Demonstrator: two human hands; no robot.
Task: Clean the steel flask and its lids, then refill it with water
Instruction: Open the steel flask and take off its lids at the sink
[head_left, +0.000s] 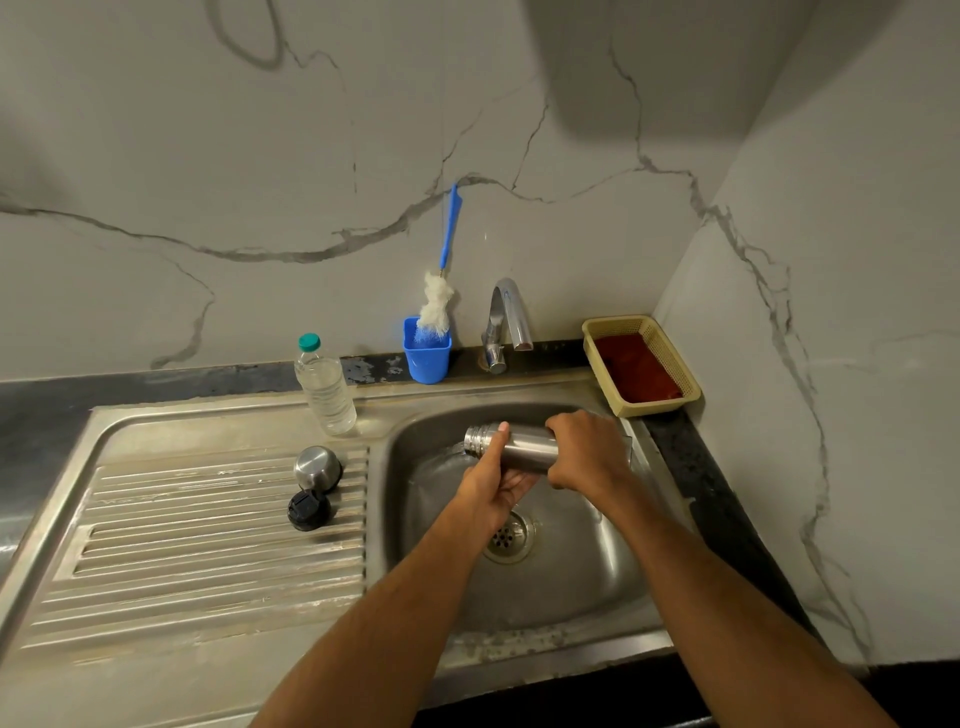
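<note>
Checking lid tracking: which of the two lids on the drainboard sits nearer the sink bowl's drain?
The black lid: it sits on the drainboard ridges in front of the domed steel lid, closer to the drain.

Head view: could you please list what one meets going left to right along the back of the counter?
Water bottle → blue cup holding the bottle brush → tap → yellow basket.

One head-worn wide-angle view looks forward and down from close above the sink (519, 613), facing the far wall (311, 156).
</note>
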